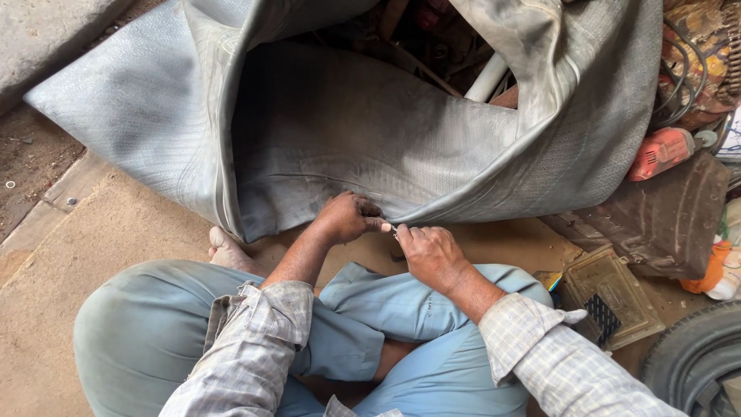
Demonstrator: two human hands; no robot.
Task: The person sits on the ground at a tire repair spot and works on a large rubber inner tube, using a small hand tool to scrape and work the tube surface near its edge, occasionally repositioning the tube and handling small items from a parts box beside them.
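A large grey rubber inner tube [370, 131] lies folded and slack on the ground in front of my crossed legs. My left hand [347, 218] is closed on the tube's lower edge, pinching the rubber. My right hand [431, 253] sits just to its right, fingers curled around a small thin tool whose tip touches the tube's edge beside the left fingers. The tool is mostly hidden in the fist. My bare foot [230, 251] shows under the tube's left fold.
A red power tool [660, 152] lies at the right, beside a dark rubber piece [664, 220]. A clear plastic tray [610, 297] and a black tyre [695, 359] sit at lower right. Wooden boards [69, 193] lie on the left.
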